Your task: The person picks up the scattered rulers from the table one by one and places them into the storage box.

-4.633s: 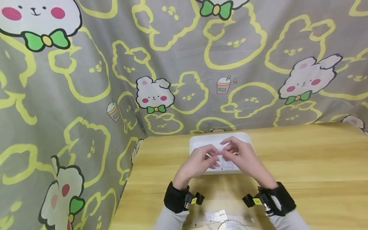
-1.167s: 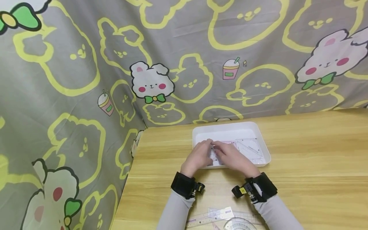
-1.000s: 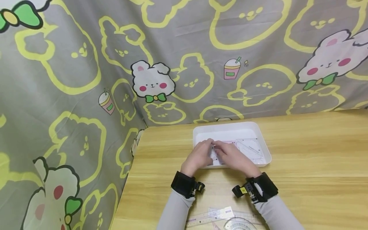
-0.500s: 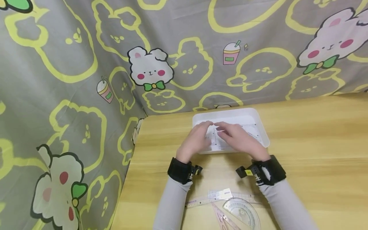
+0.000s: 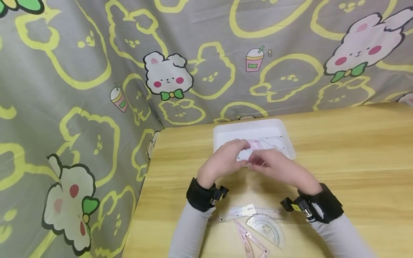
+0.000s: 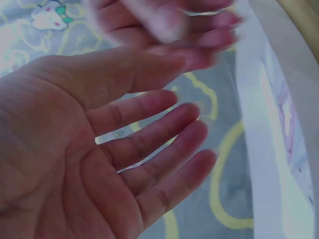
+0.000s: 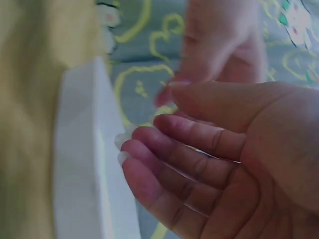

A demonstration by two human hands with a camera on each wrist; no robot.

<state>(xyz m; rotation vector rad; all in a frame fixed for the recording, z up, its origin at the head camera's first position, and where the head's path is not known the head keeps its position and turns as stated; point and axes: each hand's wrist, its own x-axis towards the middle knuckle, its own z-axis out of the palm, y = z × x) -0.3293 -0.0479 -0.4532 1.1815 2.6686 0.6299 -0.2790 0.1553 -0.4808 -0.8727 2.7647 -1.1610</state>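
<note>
Both hands are raised over the near side of a white plastic tray (image 5: 222, 131). My left hand (image 5: 226, 158) has its fingers extended and slightly bent; in the left wrist view its palm holds nothing. Facing it, my right hand (image 5: 274, 163) has loosely curved fingers, with nothing in its grasp in the right wrist view. The fingertips of the two hands come close together. Inside the tray lie a clear set square (image 5: 273, 144) at the right and a pink-edged flat piece (image 5: 255, 144) beside it. My hands cover part of the tray's contents.
Nearer to me on the wooden table (image 5: 338, 154) lie a clear protractor (image 5: 267, 229), a pink set square (image 5: 246, 238) and clear rulers (image 5: 226, 216), overlapped by a small white label (image 5: 250, 209). A patterned curtain (image 5: 206, 28) hangs behind and at the left.
Earlier my hands were farther inside the tray; now they are over its near edge, the right one lower and turned. The pink-edged piece shows again between them.
</note>
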